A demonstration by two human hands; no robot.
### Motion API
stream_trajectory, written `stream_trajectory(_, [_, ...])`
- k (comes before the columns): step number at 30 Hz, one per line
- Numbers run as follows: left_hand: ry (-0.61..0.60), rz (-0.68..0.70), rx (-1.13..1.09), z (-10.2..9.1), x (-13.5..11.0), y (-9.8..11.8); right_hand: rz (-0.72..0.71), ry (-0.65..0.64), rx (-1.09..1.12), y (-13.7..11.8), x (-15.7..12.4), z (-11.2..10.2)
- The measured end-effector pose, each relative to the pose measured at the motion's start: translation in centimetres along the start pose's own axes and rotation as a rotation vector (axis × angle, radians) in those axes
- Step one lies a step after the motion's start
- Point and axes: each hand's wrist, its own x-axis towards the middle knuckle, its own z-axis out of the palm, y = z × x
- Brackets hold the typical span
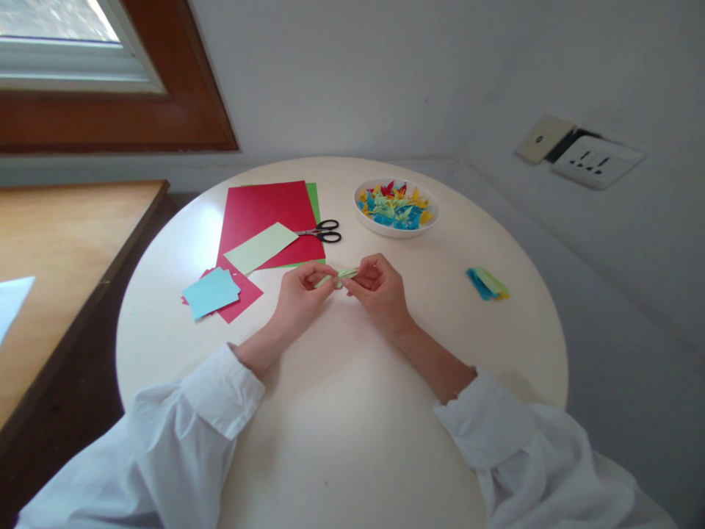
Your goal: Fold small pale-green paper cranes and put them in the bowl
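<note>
My left hand (302, 294) and my right hand (376, 286) meet over the middle of the round white table (341, 411). Both pinch a small folded piece of pale green paper (342, 275) between fingertips, one hand at each end. The paper is held just above the tabletop. White sleeves cover both forearms. Black scissors (324, 232) lie just beyond my hands, beside a red sheet (267, 209).
A pale green strip (261, 247) lies on the red sheet, which covers a green sheet (313, 198). Light blue squares (211, 292) sit on a small red piece at the left. A white bowl (396, 206) holds several coloured folded papers. A small paper stack (487, 283) lies right. A wooden ledge (60, 250) runs along the left.
</note>
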Motion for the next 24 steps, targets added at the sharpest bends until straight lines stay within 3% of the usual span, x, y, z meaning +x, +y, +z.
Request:
stream_trajectory(20, [-0.051,-0.04,-0.097,-0.19,0.11,0.15,0.109,-0.126,0.129,-0.14,0.5,-0.86])
stream_trajectory(24, [-0.152,-0.08,-0.166,0.12,-0.14,0.57,0.107,-0.13,-0.023,-0.39,0.44,-0.62])
